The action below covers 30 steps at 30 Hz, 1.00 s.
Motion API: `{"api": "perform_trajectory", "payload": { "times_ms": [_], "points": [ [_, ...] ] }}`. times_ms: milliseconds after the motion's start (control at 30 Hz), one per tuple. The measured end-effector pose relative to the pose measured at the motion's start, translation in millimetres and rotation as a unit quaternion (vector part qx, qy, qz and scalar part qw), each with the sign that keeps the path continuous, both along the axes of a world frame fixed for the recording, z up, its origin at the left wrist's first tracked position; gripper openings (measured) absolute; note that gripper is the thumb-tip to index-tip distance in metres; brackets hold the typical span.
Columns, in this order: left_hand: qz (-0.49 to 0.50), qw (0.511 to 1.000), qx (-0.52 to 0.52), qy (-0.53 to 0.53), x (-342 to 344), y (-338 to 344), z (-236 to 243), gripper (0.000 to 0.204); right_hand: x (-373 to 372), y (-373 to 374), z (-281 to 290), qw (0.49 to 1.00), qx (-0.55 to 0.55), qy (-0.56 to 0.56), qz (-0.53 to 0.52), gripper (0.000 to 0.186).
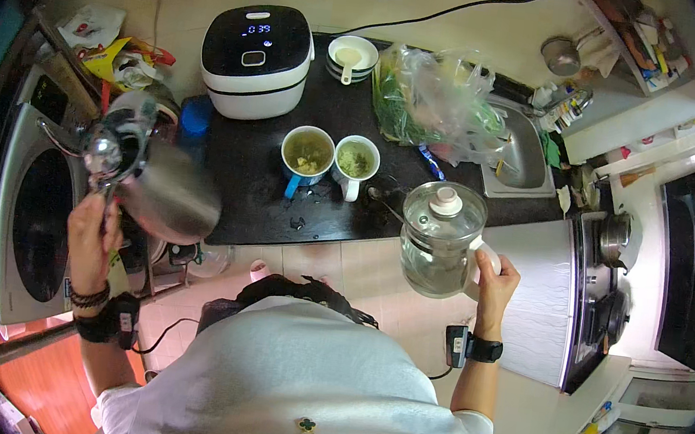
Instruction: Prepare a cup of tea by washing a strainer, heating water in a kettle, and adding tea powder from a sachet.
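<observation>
Head view: I count two mugs [310, 180]; left of them, the left hand [90, 236] clasps one kettle [175, 194]; right of them, the right hand [495, 287] clasps one jug [432, 266].

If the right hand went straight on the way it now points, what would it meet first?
The right hand, holding the glass pitcher, would probably meet the front edge of the dark counter, or the sink beyond if high enough; depth is unclear.
</observation>
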<state>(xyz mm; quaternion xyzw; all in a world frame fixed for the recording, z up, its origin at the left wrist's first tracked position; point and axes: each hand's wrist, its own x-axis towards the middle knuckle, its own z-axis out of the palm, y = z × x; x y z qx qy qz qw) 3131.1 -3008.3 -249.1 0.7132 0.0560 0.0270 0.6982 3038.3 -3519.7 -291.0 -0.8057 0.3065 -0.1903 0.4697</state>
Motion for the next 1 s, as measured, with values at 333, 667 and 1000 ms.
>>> {"api": "perform_trajectory", "payload": {
  "times_ms": [333, 667, 1000],
  "points": [
    [-0.099, 0.994, 0.012, 0.046, 18, -64, -35, 0.026, 0, -10, 1, 1.000, 0.013, -0.021, 0.010, 0.023],
    [-0.144, 0.989, 0.030, 0.031, 44, -71, -63, 0.024, -5, -13, 3, 1.000, -0.019, 0.005, 0.000, 0.026],
    [-0.255, 0.929, 0.265, -0.032, 63, -33, -43, 0.037, -1, 2, 16, 1.000, -0.027, 0.014, -0.004, 0.027]
  ]
}}
